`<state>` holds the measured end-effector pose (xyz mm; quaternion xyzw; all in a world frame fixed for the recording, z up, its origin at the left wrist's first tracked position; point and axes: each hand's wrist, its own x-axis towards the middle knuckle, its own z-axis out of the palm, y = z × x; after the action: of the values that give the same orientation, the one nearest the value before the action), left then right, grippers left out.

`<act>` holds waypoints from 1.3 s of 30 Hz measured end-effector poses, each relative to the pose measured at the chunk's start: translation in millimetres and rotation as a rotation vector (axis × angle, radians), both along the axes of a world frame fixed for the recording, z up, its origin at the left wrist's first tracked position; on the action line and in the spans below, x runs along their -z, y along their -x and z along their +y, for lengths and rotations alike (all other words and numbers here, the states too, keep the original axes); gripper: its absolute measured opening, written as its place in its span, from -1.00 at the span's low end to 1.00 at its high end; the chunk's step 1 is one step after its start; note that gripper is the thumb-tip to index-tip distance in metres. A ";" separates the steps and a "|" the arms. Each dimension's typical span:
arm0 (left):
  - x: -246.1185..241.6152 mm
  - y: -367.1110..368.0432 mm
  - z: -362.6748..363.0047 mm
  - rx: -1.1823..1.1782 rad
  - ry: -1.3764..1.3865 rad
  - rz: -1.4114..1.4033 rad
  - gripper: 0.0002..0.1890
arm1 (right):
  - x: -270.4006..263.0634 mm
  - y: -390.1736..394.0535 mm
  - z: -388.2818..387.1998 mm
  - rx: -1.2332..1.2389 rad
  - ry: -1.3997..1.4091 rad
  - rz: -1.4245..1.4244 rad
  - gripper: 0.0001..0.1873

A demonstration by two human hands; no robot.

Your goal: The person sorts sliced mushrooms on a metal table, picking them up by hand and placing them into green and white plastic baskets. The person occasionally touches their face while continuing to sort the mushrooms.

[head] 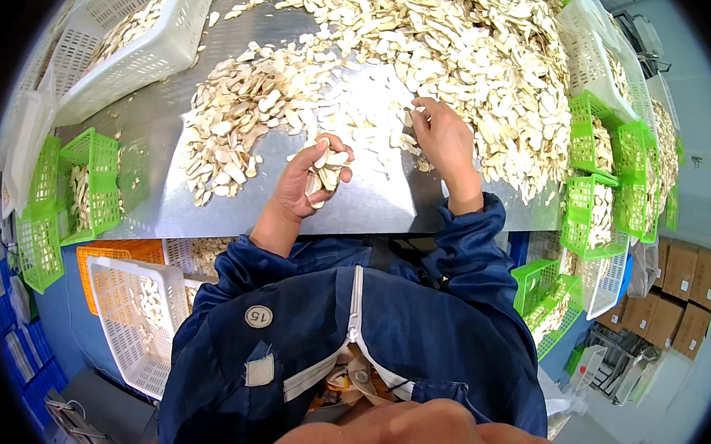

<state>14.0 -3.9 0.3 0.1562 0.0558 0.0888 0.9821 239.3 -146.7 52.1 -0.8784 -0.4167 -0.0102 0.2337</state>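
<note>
A handful of pale dried slices (329,168) lies in my left hand (303,182), fingers curled around them, above the near part of the metal table (368,213). My right hand (445,139) is over the slices to the right, its thumb and forefinger close to a darker slice (408,116); whether they pinch it I cannot tell. Left of my left hand spreads a browner heap of slices (233,117). A much larger heap of pale slices (499,72) covers the far and right parts of the table. Strong light washes out the slices between my hands.
A white perforated crate (127,64) with slices stands at the far left, a green basket (104,188) at the near left corner. Several green baskets (588,218) line the right edge. Below the table's edge are a white crate (135,324) and an orange crate (118,250).
</note>
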 end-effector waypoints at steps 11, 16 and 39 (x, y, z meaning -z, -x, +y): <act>2.0 -0.7 0.3 0.008 0.006 -0.015 -0.71 | -3.0 34.6 -18.1 -0.193 0.011 0.166 -0.74; -0.3 0.9 0.5 0.011 0.015 -0.014 -0.71 | 8.3 23.5 -11.3 -0.101 -0.074 0.003 -0.79; -11.9 -2.7 -1.9 -0.012 0.016 0.065 -0.54 | -37.7 49.8 14.3 -0.351 -0.314 0.728 -0.75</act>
<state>16.7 -5.8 12.2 0.1510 0.0893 0.0891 0.9805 189.5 -132.4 89.8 -0.6944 -0.4437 0.2769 0.4942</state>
